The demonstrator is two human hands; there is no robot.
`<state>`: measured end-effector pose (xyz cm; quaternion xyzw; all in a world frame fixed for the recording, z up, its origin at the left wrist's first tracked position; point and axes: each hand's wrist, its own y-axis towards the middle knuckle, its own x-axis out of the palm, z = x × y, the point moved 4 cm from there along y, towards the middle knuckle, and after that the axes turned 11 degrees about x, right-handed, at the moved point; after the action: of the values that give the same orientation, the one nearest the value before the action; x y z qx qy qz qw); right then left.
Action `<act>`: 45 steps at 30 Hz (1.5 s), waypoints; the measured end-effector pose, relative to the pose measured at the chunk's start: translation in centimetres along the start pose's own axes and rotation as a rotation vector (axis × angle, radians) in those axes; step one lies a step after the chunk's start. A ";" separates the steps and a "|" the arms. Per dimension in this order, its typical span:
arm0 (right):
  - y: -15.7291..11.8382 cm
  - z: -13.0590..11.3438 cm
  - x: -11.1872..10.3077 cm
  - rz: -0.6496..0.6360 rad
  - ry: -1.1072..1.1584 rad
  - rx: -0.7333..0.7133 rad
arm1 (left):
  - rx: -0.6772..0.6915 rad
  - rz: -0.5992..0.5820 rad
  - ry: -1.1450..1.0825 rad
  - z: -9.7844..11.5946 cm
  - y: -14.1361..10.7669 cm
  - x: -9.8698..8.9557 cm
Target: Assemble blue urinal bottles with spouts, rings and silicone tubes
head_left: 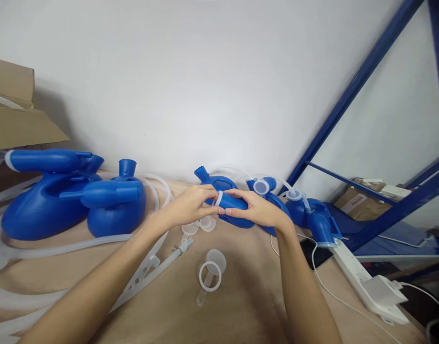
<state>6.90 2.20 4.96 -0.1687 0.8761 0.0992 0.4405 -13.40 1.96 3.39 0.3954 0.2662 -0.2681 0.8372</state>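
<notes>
Over the middle of the table, my right hand (254, 206) is wrapped round a short blue plastic tube piece (235, 201), which lies tilted sideways. My left hand (192, 204) pinches the white ring (219, 198) at its left end. Just behind and under both hands is a blue plastic urinal bottle (221, 182); whether the tube piece touches it I cannot tell. Nearer to me lie a clear plastic cap with a stem (217, 260) and a loose white ring (210, 288) partly over it. More clear caps (207, 223) sit below my left hand.
Blue bottles (29, 212) with tube pieces on top stand at left, among clear hoses (86, 244). More blue bottles (321, 228) are at right, beside a power strip (353, 270) with a charger and cables. A cardboard box (11, 126) and a blue metal rack (343, 102) flank the table.
</notes>
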 end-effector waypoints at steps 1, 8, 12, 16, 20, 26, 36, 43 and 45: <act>-0.2 -0.4 0.0 0.003 -0.015 -0.031 | 0.029 0.000 0.022 0.4 0.1 0.0; -1.2 -2.5 0.2 -0.127 -0.047 -0.068 | 0.054 -0.181 -0.134 1.3 -0.2 0.0; -1.6 -2.8 0.0 -0.181 -0.085 -0.076 | 0.025 -0.194 -0.180 1.6 -0.2 -0.1; -1.9 -1.1 -1.2 -0.142 -0.053 -0.091 | -0.075 -0.210 -0.259 0.1 -0.7 -0.2; -1.9 0.9 -2.5 -0.009 -0.008 -0.019 | -0.181 -0.260 0.025 -3.4 -1.2 0.7; -1.7 0.7 -2.4 0.074 -0.012 -0.048 | -0.185 -0.246 0.172 -4.9 -1.0 2.2; -1.1 -0.9 -0.9 0.056 0.125 -0.162 | 0.009 0.167 0.087 1.2 -0.3 -0.7; 0.6 -1.0 0.5 0.084 0.052 -0.235 | 0.090 0.104 0.200 1.5 -0.5 -1.4; 2.3 1.3 0.8 0.154 0.152 -0.195 | 0.030 0.172 0.274 1.1 -0.5 -2.3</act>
<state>6.48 4.58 3.58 -0.1497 0.9036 0.2043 0.3455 -15.14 1.31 5.22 0.4622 0.3391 -0.1430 0.8068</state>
